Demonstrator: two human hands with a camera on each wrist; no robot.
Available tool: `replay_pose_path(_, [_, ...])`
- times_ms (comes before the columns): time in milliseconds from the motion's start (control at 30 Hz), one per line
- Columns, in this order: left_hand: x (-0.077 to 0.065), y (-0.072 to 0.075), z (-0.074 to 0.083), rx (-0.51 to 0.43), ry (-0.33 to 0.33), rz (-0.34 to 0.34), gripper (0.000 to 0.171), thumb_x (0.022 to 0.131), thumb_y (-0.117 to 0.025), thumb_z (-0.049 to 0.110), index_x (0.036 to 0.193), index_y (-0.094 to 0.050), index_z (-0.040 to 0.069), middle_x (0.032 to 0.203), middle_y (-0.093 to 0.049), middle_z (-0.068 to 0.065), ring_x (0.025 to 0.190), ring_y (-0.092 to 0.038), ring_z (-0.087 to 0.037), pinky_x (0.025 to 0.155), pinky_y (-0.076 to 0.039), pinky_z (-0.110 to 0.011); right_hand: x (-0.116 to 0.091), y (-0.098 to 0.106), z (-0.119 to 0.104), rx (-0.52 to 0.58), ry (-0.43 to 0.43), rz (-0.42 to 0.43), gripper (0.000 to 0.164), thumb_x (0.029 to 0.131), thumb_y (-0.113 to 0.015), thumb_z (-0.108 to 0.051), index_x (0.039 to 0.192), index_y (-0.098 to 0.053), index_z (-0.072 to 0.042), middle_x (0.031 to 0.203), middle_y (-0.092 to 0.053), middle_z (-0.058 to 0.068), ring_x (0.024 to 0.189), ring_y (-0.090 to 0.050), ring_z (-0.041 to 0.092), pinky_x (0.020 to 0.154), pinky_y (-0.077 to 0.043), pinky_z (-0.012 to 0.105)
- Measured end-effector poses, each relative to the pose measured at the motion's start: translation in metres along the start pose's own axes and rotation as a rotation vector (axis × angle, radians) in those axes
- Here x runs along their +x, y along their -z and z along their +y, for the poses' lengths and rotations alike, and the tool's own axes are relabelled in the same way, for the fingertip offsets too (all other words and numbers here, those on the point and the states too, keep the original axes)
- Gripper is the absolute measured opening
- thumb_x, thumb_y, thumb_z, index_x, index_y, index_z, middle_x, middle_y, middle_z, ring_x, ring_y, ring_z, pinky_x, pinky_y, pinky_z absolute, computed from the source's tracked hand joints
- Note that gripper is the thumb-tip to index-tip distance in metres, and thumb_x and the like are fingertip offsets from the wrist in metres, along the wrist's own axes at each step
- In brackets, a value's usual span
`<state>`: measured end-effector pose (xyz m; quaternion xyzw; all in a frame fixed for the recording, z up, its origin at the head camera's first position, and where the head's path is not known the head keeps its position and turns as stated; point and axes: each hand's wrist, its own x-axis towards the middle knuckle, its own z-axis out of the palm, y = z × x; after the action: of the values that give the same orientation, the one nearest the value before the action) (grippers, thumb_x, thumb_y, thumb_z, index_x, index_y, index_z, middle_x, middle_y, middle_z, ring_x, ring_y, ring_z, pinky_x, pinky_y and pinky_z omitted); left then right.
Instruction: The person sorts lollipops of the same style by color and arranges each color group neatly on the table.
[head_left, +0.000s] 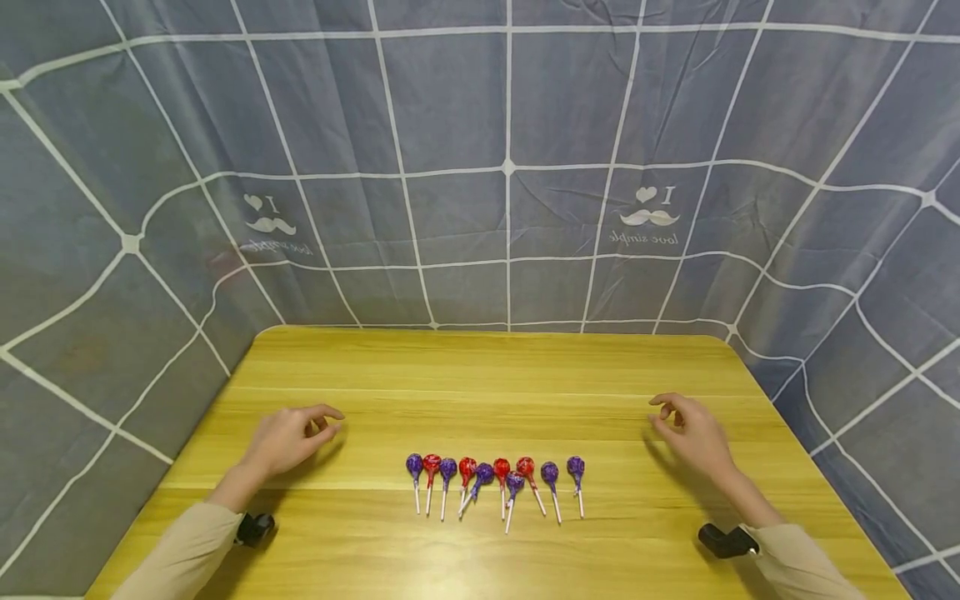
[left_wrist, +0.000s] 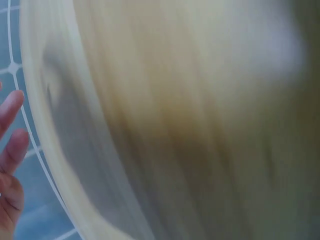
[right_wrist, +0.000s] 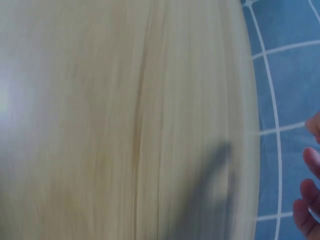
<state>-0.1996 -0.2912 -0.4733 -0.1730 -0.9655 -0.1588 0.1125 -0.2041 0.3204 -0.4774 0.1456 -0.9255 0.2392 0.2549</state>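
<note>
Several wrapped lollipops lie in an uneven row on the wooden table (head_left: 480, 375), white sticks toward the near side. Some wrappers are red, like one lollipop (head_left: 431, 464) near the left end; others are purple, like the lollipop (head_left: 575, 467) at the right end. To the left of the row hovers my left hand (head_left: 287, 438), fingers loosely bent and holding nothing. My right hand (head_left: 696, 435) is over the table on the other side, also loosely bent with nothing in it. Both wrist views catch only fingers at the edge, the left fingers (left_wrist: 14, 150) and the right fingers (right_wrist: 311, 192).
A grey curtain (head_left: 450, 217) with white grid lines hangs behind the table and along both sides. Each wrist carries a small black device, one on the left (head_left: 255, 529) and one on the right (head_left: 726, 542). Light glares off the table's near part.
</note>
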Motion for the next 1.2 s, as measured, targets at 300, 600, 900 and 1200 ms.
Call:
replay_pose_path(300, [-0.002,-0.012,0.021,-0.066,0.037,0.030,0.017,0.087,-0.069,0.032,0.101,-0.073,0.024,0.073,-0.068,0.014,0.053,-0.047,0.008,0.044,-0.034,-0.018,-0.003,-0.009,-0.017,0.133,-0.044,-0.031,0.019,0.080,-0.075,-0.005,0.096,-0.066,-0.005,0.075,-0.061,-0.006,0.066,-0.050,-0.002,0.057,-0.043,0.017])
replay_pose_path(600, [-0.004,-0.019,0.043,-0.167,0.072,0.022,0.024,0.084,-0.072,0.031,0.105,-0.072,0.019,0.083,-0.072,0.010,0.061,-0.055,0.004,0.050,-0.039,-0.017,-0.006,-0.017,-0.032,0.275,-0.064,-0.140,0.027,0.083,-0.073,-0.005,0.107,-0.062,-0.001,0.079,-0.067,-0.002,0.068,-0.052,-0.005,0.057,-0.046,0.018])
replay_pose_path(900, [-0.001,-0.022,0.066,-0.308,0.093,-0.083,0.034,0.084,-0.072,0.036,0.112,-0.069,0.017,0.093,-0.072,0.005,0.063,-0.053,0.002,0.053,-0.042,-0.019,-0.008,-0.025,-0.045,0.353,-0.077,-0.243,0.033,0.085,-0.072,-0.012,0.114,-0.060,-0.002,0.085,-0.068,-0.003,0.072,-0.055,-0.002,0.060,-0.047,0.020])
replay_pose_path(1200, [0.006,-0.030,0.080,-0.446,0.058,-0.188,0.039,0.084,-0.074,0.035,0.115,-0.067,0.014,0.090,-0.070,0.005,0.063,-0.053,-0.001,0.054,-0.042,-0.020,-0.009,-0.032,-0.055,0.440,-0.065,-0.358,0.040,0.083,-0.075,-0.017,0.117,-0.059,-0.003,0.090,-0.066,0.001,0.074,-0.054,0.001,0.059,-0.045,0.020])
